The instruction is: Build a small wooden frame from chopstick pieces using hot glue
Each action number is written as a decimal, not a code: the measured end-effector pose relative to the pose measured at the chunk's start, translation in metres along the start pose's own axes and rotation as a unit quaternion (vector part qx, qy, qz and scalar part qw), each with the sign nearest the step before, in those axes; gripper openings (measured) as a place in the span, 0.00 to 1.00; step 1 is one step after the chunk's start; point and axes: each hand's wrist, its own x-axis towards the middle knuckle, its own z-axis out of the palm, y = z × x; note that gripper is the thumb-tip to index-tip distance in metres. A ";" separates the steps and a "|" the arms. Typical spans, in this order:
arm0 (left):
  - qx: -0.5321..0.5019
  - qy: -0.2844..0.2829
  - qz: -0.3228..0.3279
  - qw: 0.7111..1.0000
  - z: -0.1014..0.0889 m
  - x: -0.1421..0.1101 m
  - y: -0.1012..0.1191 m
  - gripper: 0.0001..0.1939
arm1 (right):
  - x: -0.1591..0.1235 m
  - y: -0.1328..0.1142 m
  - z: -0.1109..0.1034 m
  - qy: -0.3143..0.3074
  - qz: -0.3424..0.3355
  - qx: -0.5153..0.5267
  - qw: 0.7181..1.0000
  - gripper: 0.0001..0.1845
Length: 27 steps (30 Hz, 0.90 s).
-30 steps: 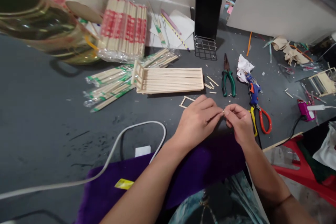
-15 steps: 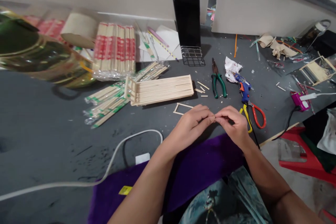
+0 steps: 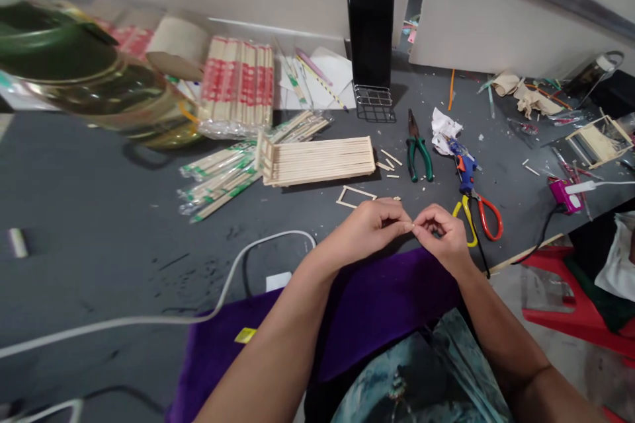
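Note:
My left hand [image 3: 380, 228] and my right hand [image 3: 441, 232] meet fingertip to fingertip above the front edge of the table. Both are closed in a pinch on something tiny and pale, too small to name. Just beyond my left hand lies a small rectangular frame of thin wooden sticks [image 3: 356, 193], partly covered by the hand. Farther back sits a bed-shaped model of bamboo sticks [image 3: 322, 160] with a raised end on its left. Short cut stick pieces [image 3: 391, 158] lie at its right end.
Green-handled pliers [image 3: 419, 152], a blue glue gun [image 3: 465, 168] and red-and-yellow-handled scissors [image 3: 489, 218] lie to the right. A phone [image 3: 370, 30] stands on a wire holder. Packed chopsticks [image 3: 238, 86] and a large bottle [image 3: 99, 79] are at left. A white cable [image 3: 223, 291] crosses the table.
The view has shifted, so the table things sit slightly farther right in it. My hands stay pinched together at the fingertips, with little change in their pose.

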 end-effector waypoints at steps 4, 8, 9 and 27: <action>0.057 0.042 -0.042 0.997 -0.003 -0.001 -0.008 0.08 | 0.013 0.006 -0.013 0.007 -0.045 -0.158 0.986 0.03; 0.160 0.141 -0.090 0.973 -0.006 -0.001 -0.019 0.06 | 0.029 0.005 -0.021 -0.020 -0.095 -0.338 0.936 0.06; 0.181 0.157 -0.096 0.966 -0.007 -0.001 -0.021 0.06 | 0.032 0.004 -0.019 -0.040 -0.101 -0.356 0.928 0.06; 0.319 0.132 -0.134 0.929 0.010 0.005 -0.020 0.06 | 0.050 0.007 0.003 -0.105 -0.146 -0.471 0.863 0.07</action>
